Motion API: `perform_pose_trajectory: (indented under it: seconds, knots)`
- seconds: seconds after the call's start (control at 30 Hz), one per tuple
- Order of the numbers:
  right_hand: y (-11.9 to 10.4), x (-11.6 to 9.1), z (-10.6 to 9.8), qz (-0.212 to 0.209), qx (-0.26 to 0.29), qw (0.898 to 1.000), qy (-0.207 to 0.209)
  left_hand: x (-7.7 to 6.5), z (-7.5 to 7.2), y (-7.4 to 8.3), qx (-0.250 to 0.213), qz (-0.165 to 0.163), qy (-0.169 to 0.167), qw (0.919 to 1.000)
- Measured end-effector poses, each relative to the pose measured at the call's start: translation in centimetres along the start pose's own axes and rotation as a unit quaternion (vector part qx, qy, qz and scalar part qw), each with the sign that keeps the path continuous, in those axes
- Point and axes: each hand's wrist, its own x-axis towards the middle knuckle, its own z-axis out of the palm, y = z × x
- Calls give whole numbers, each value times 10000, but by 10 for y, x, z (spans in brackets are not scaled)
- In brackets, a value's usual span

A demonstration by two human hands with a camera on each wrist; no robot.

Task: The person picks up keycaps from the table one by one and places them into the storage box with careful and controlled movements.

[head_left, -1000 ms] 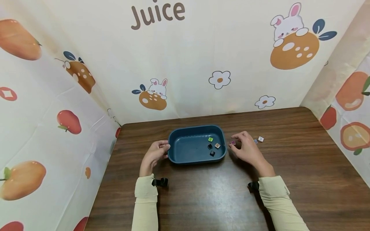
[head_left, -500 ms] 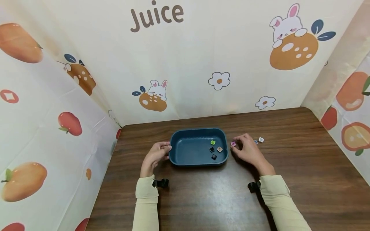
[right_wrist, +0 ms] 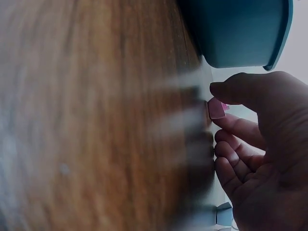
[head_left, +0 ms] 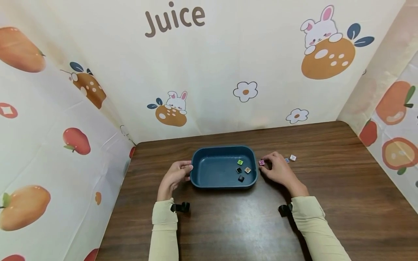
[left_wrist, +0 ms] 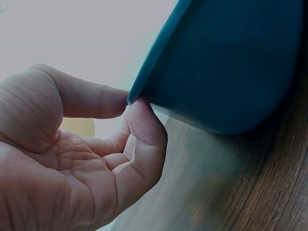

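Observation:
A dark blue tray (head_left: 212, 187) stands on the wooden table. My left hand (head_left: 176, 176) pinches its left rim between thumb and index finger; the left wrist view shows the thumb (left_wrist: 96, 102) on one side of the rim. Just beyond the tray's right wall, a small pink block (head_left: 261, 163), tapered like a keycap, is between the thumb and index fingertips of my right hand (head_left: 279, 170), low at the table. The right wrist view has the pink block (right_wrist: 217, 109) against those fingertips, the other fingers curled below.
Inside the tray, toward its right end, lie a green block (head_left: 240, 162), a tan block (head_left: 247, 170) and two black blocks (head_left: 241, 178). A white block (head_left: 292, 157) and a partly hidden blue block (head_left: 287, 160) lie beyond my right hand. A printed curtain (head_left: 209, 65) hangs behind the table.
The tray has shifted slightly right, closer to the pink block, with my left hand still on its rim. My right thumb and index finger have drawn in on the pink block.

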Motion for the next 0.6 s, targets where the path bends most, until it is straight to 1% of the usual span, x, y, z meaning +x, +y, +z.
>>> perform_pose_trajectory:
  seconds: [0.2,0.47,0.6]
  knots:
    - [1,0,1,-149,-3,9999,50,-1,-2,-3,-133,45,-39,9999]
    - [3,1,1,-59,57,10000,32,-1,-6,-7,-316,9,49,9995]
    - [5,1,1,-6,88,9999,60,0,-5,-7,-348,-26,74,9994]
